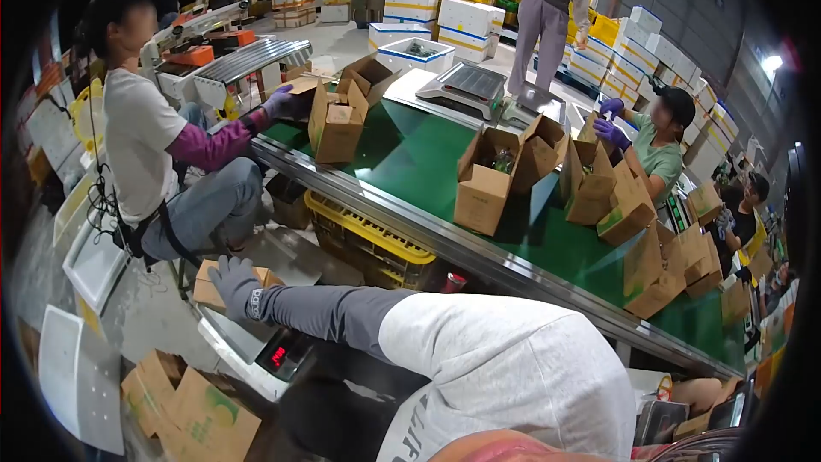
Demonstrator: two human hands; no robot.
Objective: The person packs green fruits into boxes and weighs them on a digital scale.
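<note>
The long green conveyor belt (419, 133) is biggest, with open cardboard boxes (483, 201) on it. Below the belt, a smaller cardboard carton (205, 293) is under the gloved right hand (233, 287) — this looks like a handling step near the red number display (278, 356). The right fingers lie spread over the carton; I cannot tell if they grip. The left hand is out of view, its fingers unknown. Moving the carton would seem to need a firm, level hold.

Open brown cardboard boxes (483, 198) stand on the long, flat green conveyor belt (415, 154). Behind it sit a flat silver metal scale (469, 81) and stacked white rectangular foam boxes (466, 21); before it, a rectangular yellow plastic crate (368, 233), seemingly partly beneath.
</note>
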